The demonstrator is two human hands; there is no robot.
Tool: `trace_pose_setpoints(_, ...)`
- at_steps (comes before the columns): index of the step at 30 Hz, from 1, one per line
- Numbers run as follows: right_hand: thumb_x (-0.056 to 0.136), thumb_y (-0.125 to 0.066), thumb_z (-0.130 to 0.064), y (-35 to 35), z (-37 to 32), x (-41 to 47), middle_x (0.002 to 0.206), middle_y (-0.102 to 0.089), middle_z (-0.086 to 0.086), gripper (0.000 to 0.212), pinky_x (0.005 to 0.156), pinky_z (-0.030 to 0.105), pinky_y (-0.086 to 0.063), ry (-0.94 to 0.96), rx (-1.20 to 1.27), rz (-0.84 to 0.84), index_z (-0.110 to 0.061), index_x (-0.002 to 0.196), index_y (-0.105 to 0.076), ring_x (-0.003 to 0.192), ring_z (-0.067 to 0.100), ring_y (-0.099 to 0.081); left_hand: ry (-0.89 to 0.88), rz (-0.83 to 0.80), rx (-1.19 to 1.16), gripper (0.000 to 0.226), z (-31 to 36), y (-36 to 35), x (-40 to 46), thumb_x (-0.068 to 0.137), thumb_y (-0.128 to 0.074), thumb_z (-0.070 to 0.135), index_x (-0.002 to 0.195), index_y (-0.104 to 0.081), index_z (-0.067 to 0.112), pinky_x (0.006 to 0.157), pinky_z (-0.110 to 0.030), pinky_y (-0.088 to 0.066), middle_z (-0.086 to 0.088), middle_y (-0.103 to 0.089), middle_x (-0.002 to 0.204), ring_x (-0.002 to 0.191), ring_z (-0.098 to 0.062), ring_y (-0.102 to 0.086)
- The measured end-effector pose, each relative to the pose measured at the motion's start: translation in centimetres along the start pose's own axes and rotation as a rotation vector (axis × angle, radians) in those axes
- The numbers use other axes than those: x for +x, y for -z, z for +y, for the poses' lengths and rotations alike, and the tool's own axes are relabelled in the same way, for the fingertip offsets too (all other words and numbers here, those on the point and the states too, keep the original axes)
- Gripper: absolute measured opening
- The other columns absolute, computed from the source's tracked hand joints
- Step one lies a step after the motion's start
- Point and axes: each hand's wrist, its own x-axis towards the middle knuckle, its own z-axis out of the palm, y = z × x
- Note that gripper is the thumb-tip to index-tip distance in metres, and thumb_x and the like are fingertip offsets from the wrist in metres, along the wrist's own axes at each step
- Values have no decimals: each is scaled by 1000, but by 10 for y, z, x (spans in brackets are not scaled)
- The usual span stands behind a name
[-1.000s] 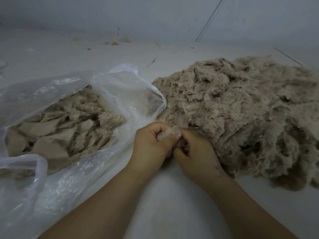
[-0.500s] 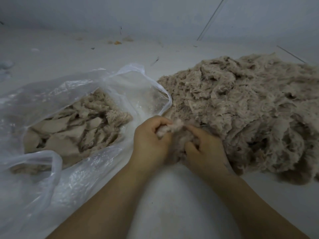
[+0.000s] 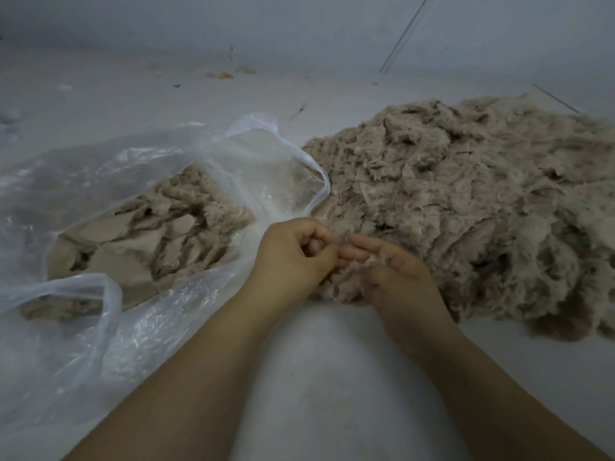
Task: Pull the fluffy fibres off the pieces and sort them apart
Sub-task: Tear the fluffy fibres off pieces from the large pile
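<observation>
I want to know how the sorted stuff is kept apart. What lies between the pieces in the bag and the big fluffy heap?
In the head view, only the clear plastic bag's wall.
</observation>
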Motion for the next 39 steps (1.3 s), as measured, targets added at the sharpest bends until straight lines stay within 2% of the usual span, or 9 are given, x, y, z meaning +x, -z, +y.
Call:
trace_pose_setpoints(5, 85, -36, 14, -6, 3, 5, 111, -72, 13, 50, 75, 29, -58, -54, 315, -77, -8, 124, -55, 103, 26, -70, -53, -166, 202, 25, -6, -2, 0, 72, -85, 16, 91, -68, 15, 52, -19, -38, 1, -50, 61, 50, -2, -43)
trace_pose_setpoints(9, 93, -31, 11, -3, 2, 15, 104, -73, 17, 40, 75, 34, -58, -134, 309, -62, -3, 121, -56, 92, 27, -72, -20, -204, 333, 14, -9, -1, 1, 80, -76, 10, 73, -66, 17, 52, -21, -39, 8, -51, 55, 47, -3, -42)
trace_pose_setpoints(12, 95, -44, 0, 2, -4, 18, 106, -70, 25, 28, 89, 44, -53, -146, 242, -153, 3, 119, -58, 96, 31, -70, 19, -143, 260, 20, -9, 1, 3, 82, -74, 8, 68, -61, 5, 53, -26, -42, 0, -54, 58, 51, -9, -46)
trace_pose_setpoints(16, 90, -63, -26, 3, -4, 19, 87, -70, 23, 28, 98, 55, -42, -129, 74, -280, -2, 102, -69, 84, 30, -71, 95, -140, 70, 22, -7, 5, 6, 85, -72, 7, 71, -58, -1, 51, -31, -41, -11, -56, 59, 52, -18, -49)
trace_pose_setpoints(20, 92, -55, -8, 2, -4, 25, 89, -74, 17, 20, 69, 30, -60, -204, 124, -197, -3, 89, -74, 79, 24, -73, 238, -192, -98, 17, -5, 14, 11, 84, -71, 2, 71, -63, 8, 44, -17, -35, -14, -59, 56, 44, -18, -47)
trace_pose_setpoints(26, 96, -44, -1, -2, -16, 30, 97, -73, 21, 25, 60, 29, -58, -337, 121, -182, 4, 110, -64, 79, 26, -74, 328, -148, -116, 12, -5, 17, 14, 84, -69, 3, 74, -63, 7, 39, -19, -29, -12, -51, 54, 36, -17, -39)
trace_pose_setpoints(31, 95, -53, -2, -4, -12, 31, 69, -71, 11, 10, 48, 21, -54, -342, 64, -159, -1, 95, -62, 55, 14, -68, 315, -173, -133, 15, -1, 17, 12, 87, -59, -3, 77, -60, 8, 39, -15, -26, -9, -46, 52, 34, -12, -31)
trace_pose_setpoints(36, 93, -45, 6, 0, -17, 32, 82, -73, 14, 18, 57, 25, -58, -373, 154, -209, 2, 102, -60, 66, 16, -71, 320, -200, -80, 17, 0, 19, 12, 89, -54, -3, 80, -59, 11, 41, -18, -23, -9, -44, 47, 36, -14, -30)
trace_pose_setpoints(39, 85, -59, -15, 0, -19, 29, 109, -71, 21, 39, 80, 39, -60, -367, 161, -226, 5, 118, -60, 95, 28, -71, 274, -271, -87, 13, 1, 18, 10, 88, -61, -2, 85, -57, 11, 38, -17, -26, -2, -47, 47, 36, -12, -34)
